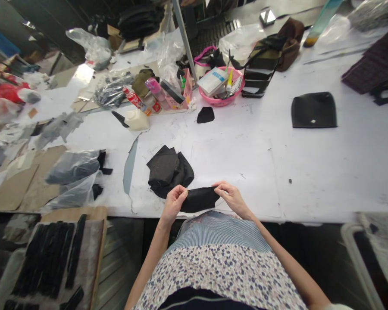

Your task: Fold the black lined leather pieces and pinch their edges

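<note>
A small black piece of material (199, 200), perhaps fabric or leather, is stretched sideways at the front edge of the white table. My left hand (176, 200) pinches its upper left corner. At its upper right corner, my right hand (228, 194) grips it between thumb and fingers. Just beyond my left hand lies a loose pile of black pieces (170, 170), overlapping and partly folded. The held piece hangs near the striped apron, its lower edge curved.
A pink basket (218, 100) with boxes and tools stands at the back. Left of it are bottles (155, 90) and a cream container (137, 119). A black flap-shaped piece (314, 110) lies right. At lower left, a board (98, 241) carries black strips.
</note>
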### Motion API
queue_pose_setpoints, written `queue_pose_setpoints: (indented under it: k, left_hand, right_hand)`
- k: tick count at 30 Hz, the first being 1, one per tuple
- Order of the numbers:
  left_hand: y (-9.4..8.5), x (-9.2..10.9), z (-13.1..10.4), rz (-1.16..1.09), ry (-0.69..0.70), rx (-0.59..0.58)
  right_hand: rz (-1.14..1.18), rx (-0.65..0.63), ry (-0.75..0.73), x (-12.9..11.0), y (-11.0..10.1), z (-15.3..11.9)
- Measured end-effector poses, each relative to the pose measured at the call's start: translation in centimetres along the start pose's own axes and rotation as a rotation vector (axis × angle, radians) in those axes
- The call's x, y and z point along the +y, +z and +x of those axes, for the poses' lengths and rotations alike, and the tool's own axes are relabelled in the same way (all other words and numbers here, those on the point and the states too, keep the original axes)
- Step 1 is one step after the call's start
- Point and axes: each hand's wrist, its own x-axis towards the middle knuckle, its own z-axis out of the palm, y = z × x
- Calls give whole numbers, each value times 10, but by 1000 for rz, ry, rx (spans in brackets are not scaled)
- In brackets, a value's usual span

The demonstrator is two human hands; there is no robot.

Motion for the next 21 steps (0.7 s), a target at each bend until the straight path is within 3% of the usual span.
queue_pose_setpoints:
  k: [10,21]
  left_hand:
    - [-2,-7,1,18,19,-12]
    - [0,-11,-3,96,45,-30]
  right_hand:
    - [155,86,116,6,5,-1]
    - [107,80,127,4,5,-1]
